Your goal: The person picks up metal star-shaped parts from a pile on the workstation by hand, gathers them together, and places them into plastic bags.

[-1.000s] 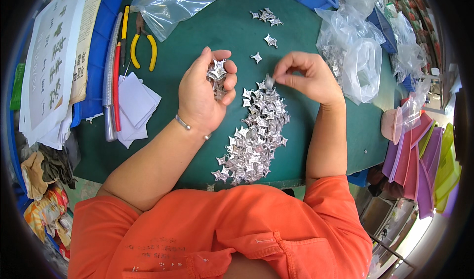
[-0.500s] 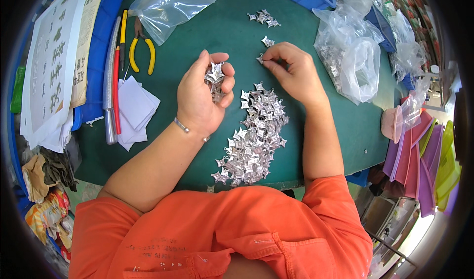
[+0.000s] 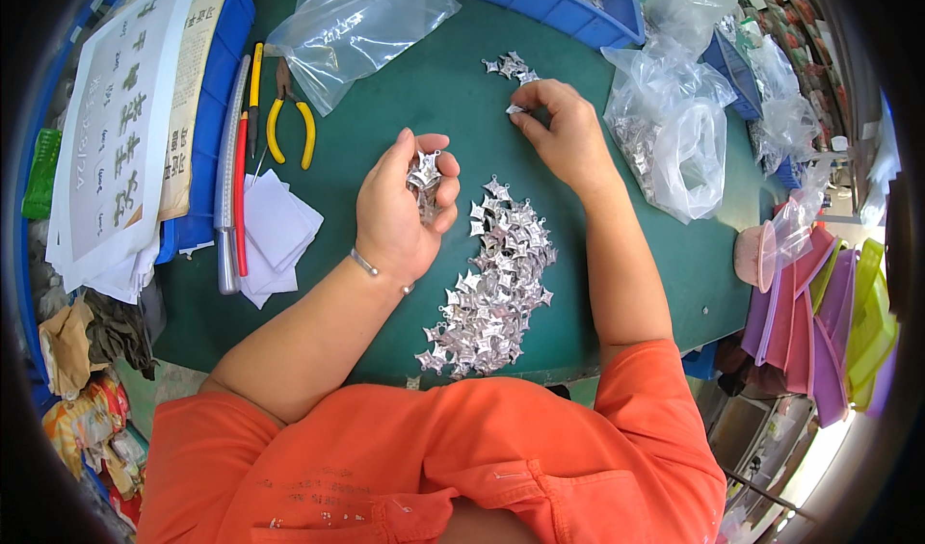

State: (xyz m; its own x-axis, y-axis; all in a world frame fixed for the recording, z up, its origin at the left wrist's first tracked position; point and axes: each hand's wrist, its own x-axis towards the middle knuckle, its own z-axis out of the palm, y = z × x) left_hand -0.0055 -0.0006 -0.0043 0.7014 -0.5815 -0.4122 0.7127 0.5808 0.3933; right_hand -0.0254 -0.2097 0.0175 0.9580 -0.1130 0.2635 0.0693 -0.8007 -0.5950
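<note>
Several small silver star-shaped charms, each with a loop, lie cupped in my left hand (image 3: pixel 400 207), whose fingers curl around them at mid-table. My right hand (image 3: pixel 568 134) is farther off and to the right. Its thumb and index finger pinch together on a silver star charm (image 3: pixel 515 109), mostly hidden by the fingertips. Just beyond it lies a small cluster of similar charms (image 3: pixel 511 65). Between my forearms, a long heap of star charms (image 3: pixel 499 289) stretches toward the table's near edge.
Left of my hands lie yellow-handled pliers (image 3: pixel 291 125), white paper slips (image 3: pixel 275 231) and a red pen-like tool (image 3: pixel 241 192). A clear plastic bag (image 3: pixel 361 24) lies at the back. A blue bin (image 3: pixel 554 4) with metal pieces stands behind; a bag of charms (image 3: pixel 665 134) sits right.
My right hand has moved slightly away from me, to where a lone charm lay short of the far cluster. My left hand keeps its charms. The whole view has shifted a little.
</note>
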